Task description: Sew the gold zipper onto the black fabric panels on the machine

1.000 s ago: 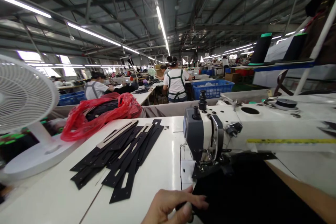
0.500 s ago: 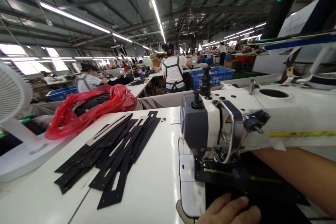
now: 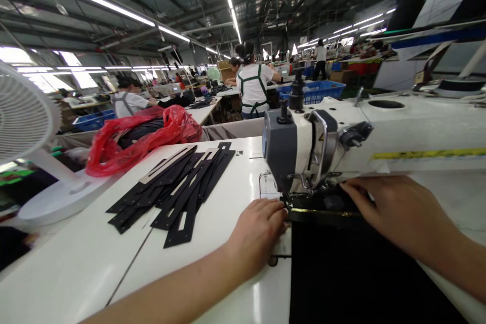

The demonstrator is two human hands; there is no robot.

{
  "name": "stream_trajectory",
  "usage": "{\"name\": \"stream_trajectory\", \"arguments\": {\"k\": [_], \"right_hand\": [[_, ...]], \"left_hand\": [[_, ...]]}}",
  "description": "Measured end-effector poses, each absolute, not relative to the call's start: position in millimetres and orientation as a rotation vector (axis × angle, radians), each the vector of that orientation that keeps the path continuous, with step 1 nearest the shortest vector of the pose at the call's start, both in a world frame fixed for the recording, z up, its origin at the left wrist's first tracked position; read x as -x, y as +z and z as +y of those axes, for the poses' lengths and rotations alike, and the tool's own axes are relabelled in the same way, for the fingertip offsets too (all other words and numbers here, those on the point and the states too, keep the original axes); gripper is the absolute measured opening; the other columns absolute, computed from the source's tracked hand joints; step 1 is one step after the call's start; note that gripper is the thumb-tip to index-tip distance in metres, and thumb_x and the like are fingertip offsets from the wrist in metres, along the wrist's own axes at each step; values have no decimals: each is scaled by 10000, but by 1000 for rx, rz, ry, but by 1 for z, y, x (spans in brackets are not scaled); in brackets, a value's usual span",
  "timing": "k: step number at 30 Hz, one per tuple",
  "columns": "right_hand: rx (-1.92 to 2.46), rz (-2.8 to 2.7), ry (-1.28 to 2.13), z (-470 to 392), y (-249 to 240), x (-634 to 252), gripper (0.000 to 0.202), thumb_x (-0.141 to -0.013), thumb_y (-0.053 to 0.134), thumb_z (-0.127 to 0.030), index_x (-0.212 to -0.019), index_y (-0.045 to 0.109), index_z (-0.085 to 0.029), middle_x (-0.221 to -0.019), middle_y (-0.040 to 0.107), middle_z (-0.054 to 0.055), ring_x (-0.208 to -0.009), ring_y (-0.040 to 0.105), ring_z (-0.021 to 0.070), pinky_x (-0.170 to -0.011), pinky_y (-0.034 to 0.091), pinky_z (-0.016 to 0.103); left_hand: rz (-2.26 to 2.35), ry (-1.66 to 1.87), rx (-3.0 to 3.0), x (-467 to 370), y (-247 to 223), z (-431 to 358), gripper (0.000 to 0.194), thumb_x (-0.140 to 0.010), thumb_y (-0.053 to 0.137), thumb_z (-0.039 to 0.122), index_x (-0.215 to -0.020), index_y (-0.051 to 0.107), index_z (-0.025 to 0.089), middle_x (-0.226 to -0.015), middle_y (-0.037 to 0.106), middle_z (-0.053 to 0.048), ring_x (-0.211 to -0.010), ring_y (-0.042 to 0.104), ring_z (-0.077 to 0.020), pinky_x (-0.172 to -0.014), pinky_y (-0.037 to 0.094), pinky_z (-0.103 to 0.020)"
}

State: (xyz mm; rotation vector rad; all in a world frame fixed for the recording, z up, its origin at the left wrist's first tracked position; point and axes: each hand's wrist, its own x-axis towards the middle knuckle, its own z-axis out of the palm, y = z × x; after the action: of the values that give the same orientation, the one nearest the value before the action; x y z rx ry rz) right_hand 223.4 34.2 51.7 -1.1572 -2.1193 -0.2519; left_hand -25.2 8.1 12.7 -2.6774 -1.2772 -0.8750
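Note:
A white sewing machine [image 3: 425, 126] with a dark grey head stands at the right. Black fabric [image 3: 341, 273] lies under its needle area and hangs toward me, with a gold-toothed zipper [image 3: 319, 211] running across its upper part. My left hand [image 3: 260, 228] is closed at the fabric's left edge, beside the presser foot; its fingertips are partly hidden. Behind the needle, on the right, my right hand [image 3: 395, 205] pinches the fabric's upper edge between thumb and fingers. A pile of black strips [image 3: 178, 187] with long slots lies left of the machine.
A red plastic bag [image 3: 148, 136] holding dark pieces sits behind the strips. To the left stands a white fan [image 3: 26, 111]. Co-workers sit at tables farther back, one person [image 3: 252, 86] with green straps near a blue crate [image 3: 322, 91]. The white table [image 3: 87, 263] spans the front left.
My left hand has moved from the front of the fabric up to its left edge by the presser foot. My right hand has come into view, pinching the fabric. The view has shifted down.

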Motion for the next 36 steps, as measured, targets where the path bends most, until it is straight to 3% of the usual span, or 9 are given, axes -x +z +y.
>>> {"name": "stream_trajectory", "arguments": {"k": [2, 5, 10, 13, 20, 26, 36], "right_hand": [[994, -2267, -304, 6, 41, -212, 223, -882, 435, -308, -847, 627, -201, -838, 645, 80, -780, 598, 218, -722, 482, 376], [808, -2404, -316, -32, 26, -196, 275, -866, 408, -224, -1045, 610, -171, -1068, 633, 100, -946, 588, 242, -788, 491, 383], [1094, -2423, -91, -13, 21, -177, 284, -895, 366, -194, -1011, 621, -145, -908, 649, 93, -806, 614, 212, -723, 518, 370], [1176, -2466, -61, 9, 17, -170, 289, -872, 425, -180, -1102, 590, -121, -925, 652, 98, -801, 622, 227, -723, 517, 393], [993, -2494, -227, 9, 16, -171, 276, -885, 396, -173, -960, 661, -157, -805, 655, 70, -669, 608, 191, -632, 507, 349], [917, -2399, -291, 24, 11, -167, 323, -868, 380, -125, -1091, 613, -112, -1139, 608, 114, -1039, 561, 237, -879, 481, 405], [854, -2413, -208, 29, 8, -171, 307, -869, 389, -115, -1080, 611, -97, -1105, 631, 104, -1013, 586, 221, -879, 502, 389]], "left_hand": [[-1184, -766, 2721, 28, 14, 18, 189, -893, 468, 171, -1036, 585, 134, -1085, 640, -101, -1027, 589, -212, -945, 435, -398], [-1322, -778, 2704, 25, 17, 26, 156, -882, 477, 150, -934, 625, 149, -926, 687, -64, -866, 640, -180, -906, 436, -372], [-1510, -854, 2636, 19, 22, 23, 144, -879, 502, 170, -848, 643, 170, -780, 692, -25, -754, 647, -161, -884, 427, -368], [-1466, -867, 2645, 19, 17, 18, 147, -875, 493, 140, -855, 634, 176, -839, 692, -17, -792, 646, -148, -934, 397, -370], [-1198, -600, 2654, 17, 10, 12, 185, -824, 474, 121, -976, 580, 113, -1001, 641, -123, -1004, 592, -221, -1014, 337, -426], [-1198, -572, 2628, 15, 13, 11, 194, -828, 440, 124, -978, 563, 119, -1011, 634, -126, -1042, 572, -221, -1028, 334, -430], [-1209, -597, 2669, 17, 15, 12, 161, -840, 452, 117, -945, 574, 111, -995, 632, -109, -1048, 564, -200, -1037, 326, -374]]}}
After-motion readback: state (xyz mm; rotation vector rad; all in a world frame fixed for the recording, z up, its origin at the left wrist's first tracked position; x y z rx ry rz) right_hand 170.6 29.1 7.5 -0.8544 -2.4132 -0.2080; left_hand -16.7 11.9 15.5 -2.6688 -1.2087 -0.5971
